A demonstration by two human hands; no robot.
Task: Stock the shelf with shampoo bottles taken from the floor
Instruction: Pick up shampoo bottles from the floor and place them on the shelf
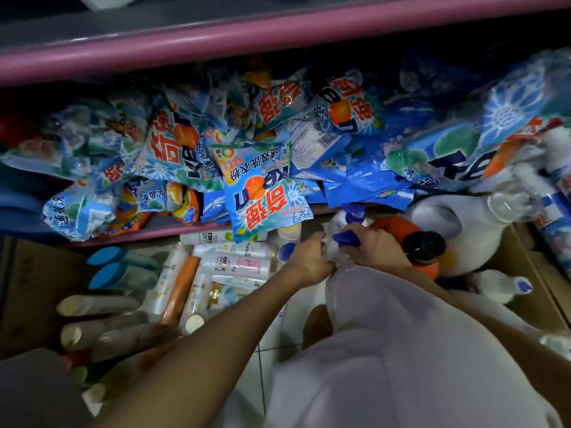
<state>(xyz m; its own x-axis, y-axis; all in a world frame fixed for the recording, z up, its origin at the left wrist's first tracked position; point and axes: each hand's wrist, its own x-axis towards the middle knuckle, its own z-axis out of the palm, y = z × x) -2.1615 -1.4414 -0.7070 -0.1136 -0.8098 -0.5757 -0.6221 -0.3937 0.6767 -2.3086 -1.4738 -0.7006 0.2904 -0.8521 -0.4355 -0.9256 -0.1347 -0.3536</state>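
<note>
1. Pink-edged shelf (pixel 191 46) spans the top of the view; a lower pink-edged shelf (pixel 197 230) below it is heaped with blue detergent bags (pixel 262 193), one bag hanging over its front lip.
2. Large white jug (pixel 457 220) lies on its side at right, partly in a cardboard box (pixel 531 291), beside an orange container with a black cap (pixel 425 247).
3. Person's pale garment (pixel 401 350) fills the lower right; both forearms reach forward from it toward the floor below the lower shelf.
4. Pile of shampoo bottles (pixel 234 264) lies flat on the tiled floor (pixel 278 341), left of and just below the hands; white Clear and Pantene bottles, an orange tube (pixel 180 288), two blue-capped bottles (pixel 108 267) further left.
5. White bottle with blue cap (pixel 347 234) sits between the two hands, well right of the pile, just in front of the lower shelf lip.
6. Right hand (pixel 378 247) has fingers curled over the blue cap, gripping the white bottle with blue cap.
7. Left hand (pixel 310 259) has fingers curled against that bottle's left side; cannot tell whether it truly grips it or only touches.
</note>
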